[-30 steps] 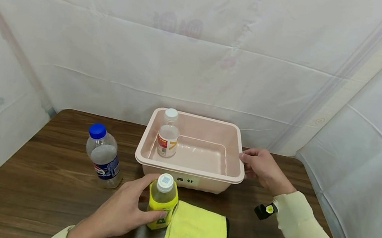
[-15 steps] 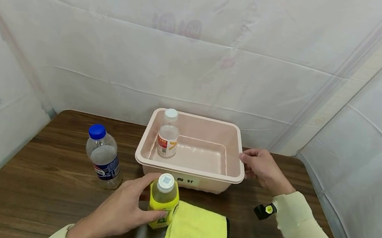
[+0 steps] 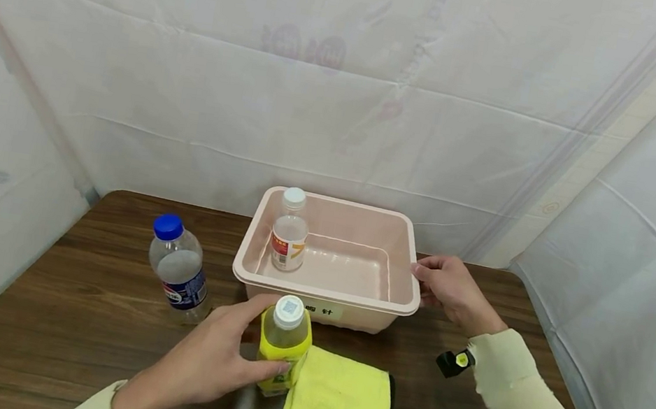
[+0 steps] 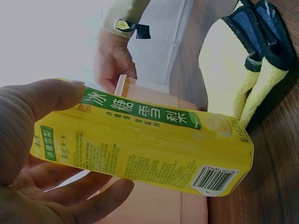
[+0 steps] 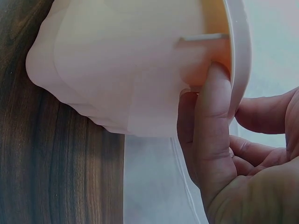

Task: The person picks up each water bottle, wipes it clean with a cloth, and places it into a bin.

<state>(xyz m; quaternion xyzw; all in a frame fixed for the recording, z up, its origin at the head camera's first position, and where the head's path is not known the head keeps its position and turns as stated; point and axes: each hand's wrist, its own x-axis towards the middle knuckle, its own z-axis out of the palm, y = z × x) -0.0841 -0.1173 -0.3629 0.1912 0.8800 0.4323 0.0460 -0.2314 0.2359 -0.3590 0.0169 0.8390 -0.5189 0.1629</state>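
My left hand grips a yellow-labelled drink bottle with a white cap, thumb on the near side and fingers behind it. In the left wrist view the bottle's label shows a green strip and a barcode. Whether its base touches the table cannot be told. The bottle is just in front of a pink plastic bin. My right hand pinches the bin's right rim; in the right wrist view its fingers curl under the rim. A clear bottle with a white cap stands inside the bin's left side.
A clear bottle with a blue cap stands on the wooden table, left of the bin. A folded yellow cloth with dark edging lies right beside the yellow bottle. White sheeting hangs behind the table and along both sides.
The yellow bottle in my left hand has shifted very slightly right and toward the bin. My right hand, the bin and the other bottles have stayed in place.
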